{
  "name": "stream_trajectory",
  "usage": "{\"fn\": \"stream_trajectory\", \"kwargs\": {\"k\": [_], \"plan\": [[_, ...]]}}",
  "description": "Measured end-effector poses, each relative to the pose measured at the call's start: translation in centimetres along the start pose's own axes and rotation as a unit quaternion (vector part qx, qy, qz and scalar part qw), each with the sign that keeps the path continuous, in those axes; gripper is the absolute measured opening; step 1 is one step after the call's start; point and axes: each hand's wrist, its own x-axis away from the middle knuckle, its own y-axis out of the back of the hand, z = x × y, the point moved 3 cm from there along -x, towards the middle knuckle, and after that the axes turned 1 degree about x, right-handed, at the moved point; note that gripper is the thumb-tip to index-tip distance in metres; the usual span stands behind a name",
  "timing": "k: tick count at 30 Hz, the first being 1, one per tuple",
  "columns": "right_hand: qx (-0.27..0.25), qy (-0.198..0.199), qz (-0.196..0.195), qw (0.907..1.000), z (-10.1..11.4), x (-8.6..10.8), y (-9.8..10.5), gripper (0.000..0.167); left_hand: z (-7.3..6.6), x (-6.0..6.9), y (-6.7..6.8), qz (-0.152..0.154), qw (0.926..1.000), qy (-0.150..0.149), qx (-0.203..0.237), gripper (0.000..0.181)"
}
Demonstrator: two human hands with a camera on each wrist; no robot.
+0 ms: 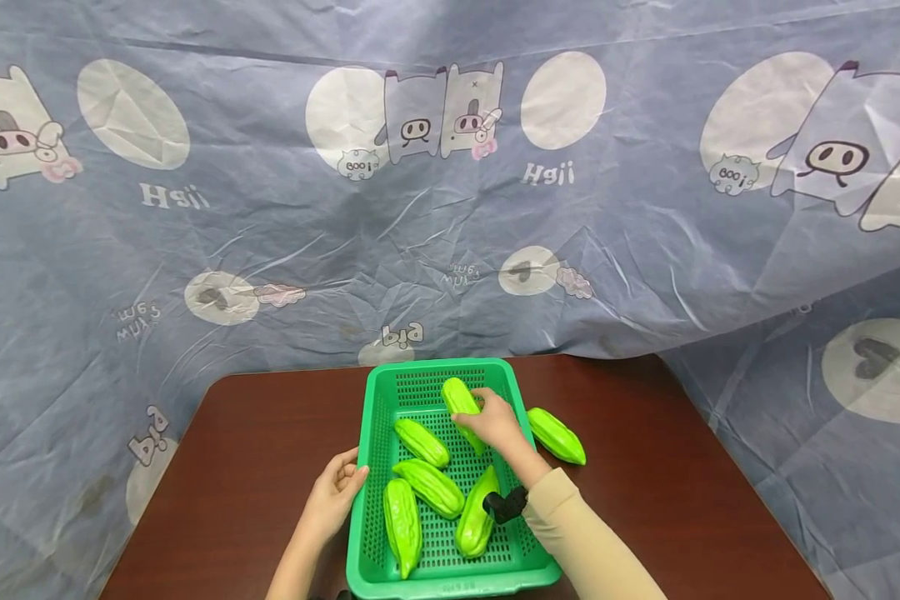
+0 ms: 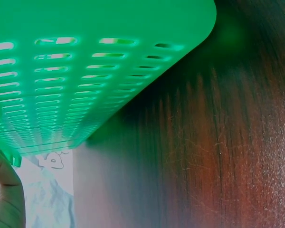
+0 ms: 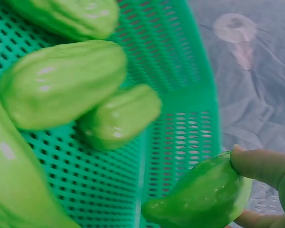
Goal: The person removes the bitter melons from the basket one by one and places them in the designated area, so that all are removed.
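Observation:
A green slotted plastic basket (image 1: 521, 577) stands on the table, with several light green bitter melons (image 1: 429, 487) lying in it. My right hand (image 1: 495, 421) pinches one bitter melon (image 3: 204, 194) between thumb and fingers, inside the basket near its far right corner. Whether that melon touches the basket floor, I cannot tell. At the basket's left rim, my left hand (image 1: 336, 492) grips the edge with curled fingers and thumb. The left wrist view catches only a bent finger (image 2: 7, 185) beside the basket's slotted wall (image 2: 61, 95).
One more bitter melon (image 1: 557, 436) lies on the brown wooden table (image 1: 270, 442), just outside the basket's right wall. A blue-grey printed cloth (image 1: 420, 225) hangs behind the table and along its sides.

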Motion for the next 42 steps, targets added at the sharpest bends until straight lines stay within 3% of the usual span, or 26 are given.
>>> {"fn": "stream_trajectory", "kwargs": {"k": [9,15,20,32,42], "plan": [[-0.04,-0.001,-0.046,0.9981,-0.4,-0.1,5.1,0.068,0.2,0.0,0.1,-0.005,1.0,-0.003,0.005,0.054],[-0.048,-0.004,-0.086,0.9951,-2.8,-0.2,8.5,0.066,0.1,-0.1,0.0,-0.006,1.0,-0.001,0.005,0.054],[-0.04,-0.034,-0.095,0.9941,-5.5,-0.2,10.4,0.068,-0.1,0.0,0.1,-0.005,1.0,-0.003,0.0,0.055],[0.004,-0.088,-0.097,0.9914,-12.3,0.2,12.0,0.069,0.3,-0.2,0.1,-0.008,0.9999,0.006,-0.003,0.055],[0.032,-0.118,-0.08,0.9893,-16.5,0.9,11.2,0.066,0.3,-0.2,0.1,-0.006,1.0,0.0,-0.002,0.056]]}}
